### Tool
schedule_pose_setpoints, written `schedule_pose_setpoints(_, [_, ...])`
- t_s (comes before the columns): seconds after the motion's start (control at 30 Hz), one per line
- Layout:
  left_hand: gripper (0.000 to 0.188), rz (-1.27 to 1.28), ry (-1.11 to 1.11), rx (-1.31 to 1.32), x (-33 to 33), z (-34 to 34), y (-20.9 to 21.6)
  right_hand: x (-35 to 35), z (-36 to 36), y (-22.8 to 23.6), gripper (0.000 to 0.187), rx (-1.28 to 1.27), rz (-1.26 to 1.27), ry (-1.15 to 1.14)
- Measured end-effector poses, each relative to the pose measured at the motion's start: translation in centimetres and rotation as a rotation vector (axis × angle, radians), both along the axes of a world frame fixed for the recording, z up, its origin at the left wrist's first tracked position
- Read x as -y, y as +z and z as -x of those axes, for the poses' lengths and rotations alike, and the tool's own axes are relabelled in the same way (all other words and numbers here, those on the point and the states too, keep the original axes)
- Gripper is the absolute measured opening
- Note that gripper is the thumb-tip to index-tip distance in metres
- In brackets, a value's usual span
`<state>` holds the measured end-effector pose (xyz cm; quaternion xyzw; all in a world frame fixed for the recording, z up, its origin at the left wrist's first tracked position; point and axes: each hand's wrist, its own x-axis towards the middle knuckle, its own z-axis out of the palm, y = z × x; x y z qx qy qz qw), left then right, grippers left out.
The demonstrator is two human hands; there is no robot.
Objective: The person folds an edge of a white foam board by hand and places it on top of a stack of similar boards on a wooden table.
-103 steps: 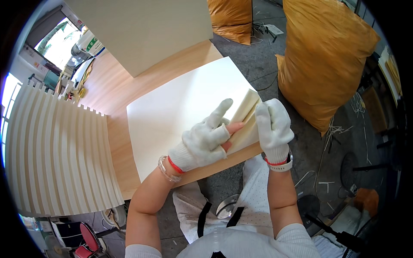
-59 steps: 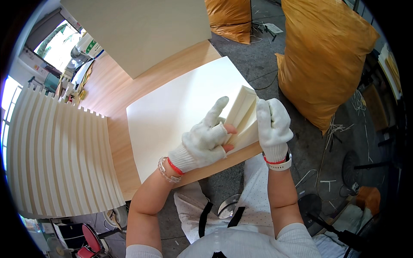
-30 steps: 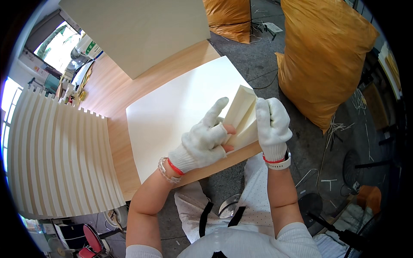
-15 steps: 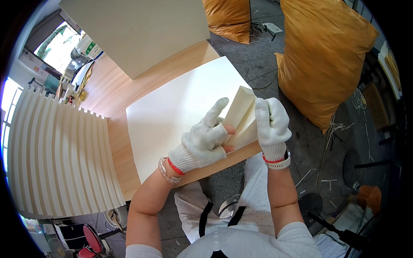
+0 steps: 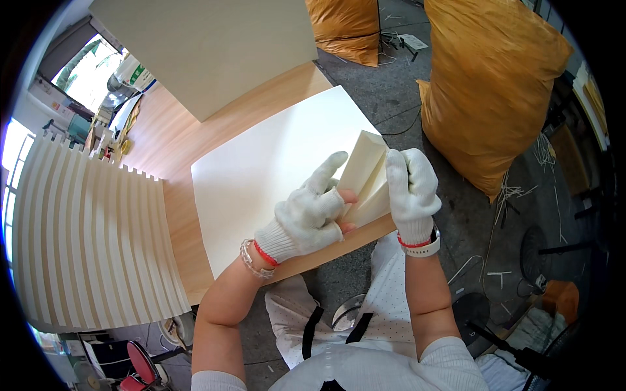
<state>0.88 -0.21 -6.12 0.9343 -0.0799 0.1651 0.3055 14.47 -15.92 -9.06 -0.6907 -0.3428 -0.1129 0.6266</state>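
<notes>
A large white sheet [image 5: 267, 159] of paper or card lies flat on the wooden table. Over its right end stands a cream folded card piece [image 5: 360, 163], with a creased channel between raised sides. My left hand [image 5: 306, 212], in a white knit glove with bare fingertips, closes on the near left side of this piece while one finger points outward. My right hand [image 5: 412, 189], gloved too, is curled with its knuckles up against the piece's right side. The fingertips of the right hand are hidden. Whether the folded piece joins the sheet, I cannot tell.
A stack of slatted cream sheets [image 5: 91, 238] stands on the left. Upright across the table's far side is a large beige board [image 5: 222, 45]. Stuffed orange sacks [image 5: 492, 85] sit on the floor, and a black stand [image 5: 508, 348] is at lower right.
Almost nothing differs. Both hands keep their places on the folded card piece, with only a very slight shift of the left hand's outstretched finger.
</notes>
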Motion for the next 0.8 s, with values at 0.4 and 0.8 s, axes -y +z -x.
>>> schedule_pose_setpoints(0.4, [0.043,-0.048,-0.048,-0.01,-0.5,-0.1,-0.5,0.2,0.0,0.0,0.024,0.014,-0.019,0.026])
schedule_pose_setpoints(0.8, [0.036,0.09,0.017,0.002,0.3,-0.1,-0.3,0.2,0.0,-0.1,0.024,0.02,-0.07,0.011])
